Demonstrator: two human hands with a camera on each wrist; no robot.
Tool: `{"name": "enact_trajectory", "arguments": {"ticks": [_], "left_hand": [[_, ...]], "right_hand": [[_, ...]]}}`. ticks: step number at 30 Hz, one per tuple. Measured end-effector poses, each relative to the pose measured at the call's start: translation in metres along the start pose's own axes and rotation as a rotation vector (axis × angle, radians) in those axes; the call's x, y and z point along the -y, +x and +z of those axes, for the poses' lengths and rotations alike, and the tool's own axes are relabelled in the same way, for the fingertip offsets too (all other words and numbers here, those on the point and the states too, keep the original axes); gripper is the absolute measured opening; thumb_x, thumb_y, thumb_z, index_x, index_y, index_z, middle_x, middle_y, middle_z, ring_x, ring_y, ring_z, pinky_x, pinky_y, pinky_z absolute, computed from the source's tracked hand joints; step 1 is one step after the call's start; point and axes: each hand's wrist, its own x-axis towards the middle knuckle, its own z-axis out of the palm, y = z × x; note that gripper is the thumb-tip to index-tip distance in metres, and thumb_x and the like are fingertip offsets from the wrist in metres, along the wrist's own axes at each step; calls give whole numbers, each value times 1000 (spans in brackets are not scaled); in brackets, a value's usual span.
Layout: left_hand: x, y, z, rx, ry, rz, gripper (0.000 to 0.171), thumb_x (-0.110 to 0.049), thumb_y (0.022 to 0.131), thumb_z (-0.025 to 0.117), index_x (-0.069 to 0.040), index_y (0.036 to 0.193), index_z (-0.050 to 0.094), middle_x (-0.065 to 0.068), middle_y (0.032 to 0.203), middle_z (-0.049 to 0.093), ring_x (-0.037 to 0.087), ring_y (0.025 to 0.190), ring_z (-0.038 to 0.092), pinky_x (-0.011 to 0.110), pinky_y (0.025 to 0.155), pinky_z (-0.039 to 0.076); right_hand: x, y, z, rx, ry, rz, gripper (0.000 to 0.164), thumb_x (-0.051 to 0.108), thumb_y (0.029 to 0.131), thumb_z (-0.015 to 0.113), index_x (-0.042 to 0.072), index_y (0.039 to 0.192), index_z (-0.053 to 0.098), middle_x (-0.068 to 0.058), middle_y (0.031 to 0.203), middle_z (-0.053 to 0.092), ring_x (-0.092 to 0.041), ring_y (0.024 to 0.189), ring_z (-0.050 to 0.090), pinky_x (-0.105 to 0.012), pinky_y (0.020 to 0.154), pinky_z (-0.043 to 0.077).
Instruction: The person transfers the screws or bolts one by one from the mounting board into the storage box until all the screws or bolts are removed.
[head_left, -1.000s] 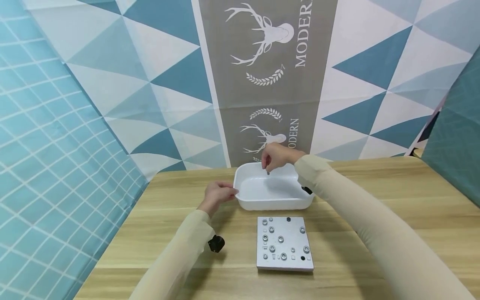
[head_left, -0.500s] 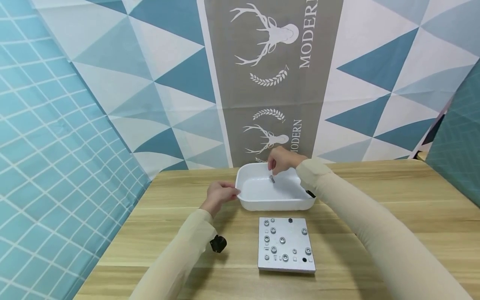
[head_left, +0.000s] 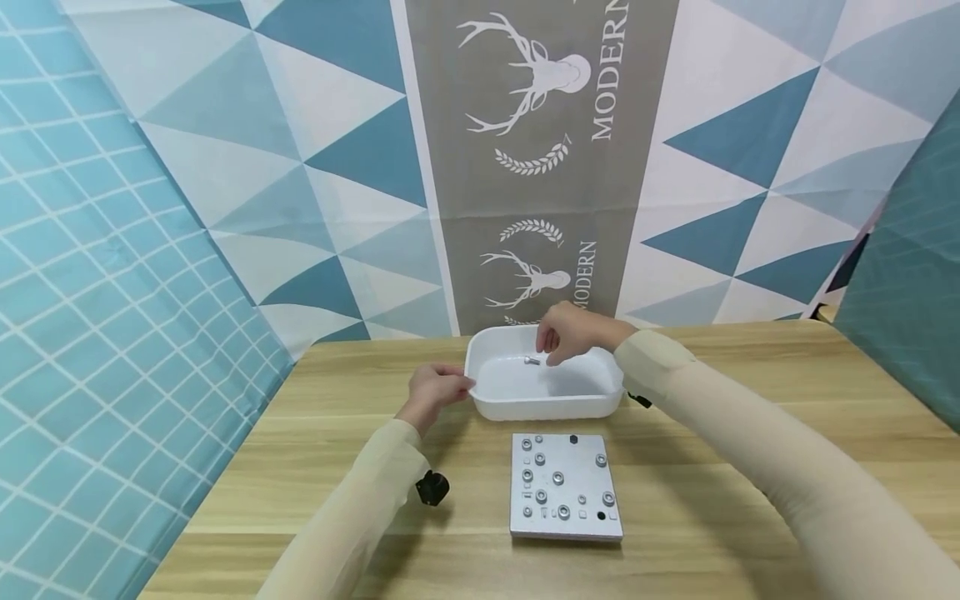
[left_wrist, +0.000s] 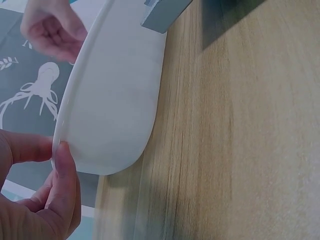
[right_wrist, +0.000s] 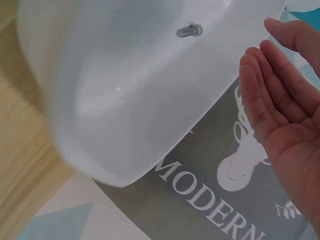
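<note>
Currently one white tray [head_left: 551, 409] near far edge of worktop [head_left: 315, 408]; inside, one screw [head_left: 532, 361] lying on its floor. One metal plate [head_left: 581, 475], several small fittings [head_left: 564, 512] on it, off tray's near side. Left hand [head_left: 437, 387] pinches tray's left rim; right hand [head_left: 568, 333] hovers above, gripping nothing.

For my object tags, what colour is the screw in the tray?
The screw is metallic silver-grey; it shows best in the right wrist view.

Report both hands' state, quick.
Left hand: closed, pinching the white tray by its edge.
Right hand: open, holding nothing; the bolt lies in the tray.
</note>
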Motion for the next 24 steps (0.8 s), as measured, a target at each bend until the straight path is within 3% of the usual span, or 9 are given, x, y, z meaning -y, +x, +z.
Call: {"name": "enact_trajectory", "arguments": {"ticks": [12, 24], "left_hand": [[1, 0, -1, 3, -19, 0, 24, -1, 79, 72, 6, 102, 67, 15, 99, 64, 9, 65, 63, 24, 73, 62], [1, 1, 0, -3, -18, -7, 24, -2, 80, 72, 5, 102, 68, 15, 100, 64, 8, 65, 63, 28, 79, 62]], "right_hand": [[15, -37, 5, -40, 68, -110, 13, 8, 75, 78, 7, 86, 72, -8, 83, 72, -4, 71, 62, -16, 66, 56], [42, -59, 10, -9, 83, -168, 16, 10, 76, 77, 5, 91, 72, -6, 87, 73, -12, 77, 66, -31, 74, 61]]}}
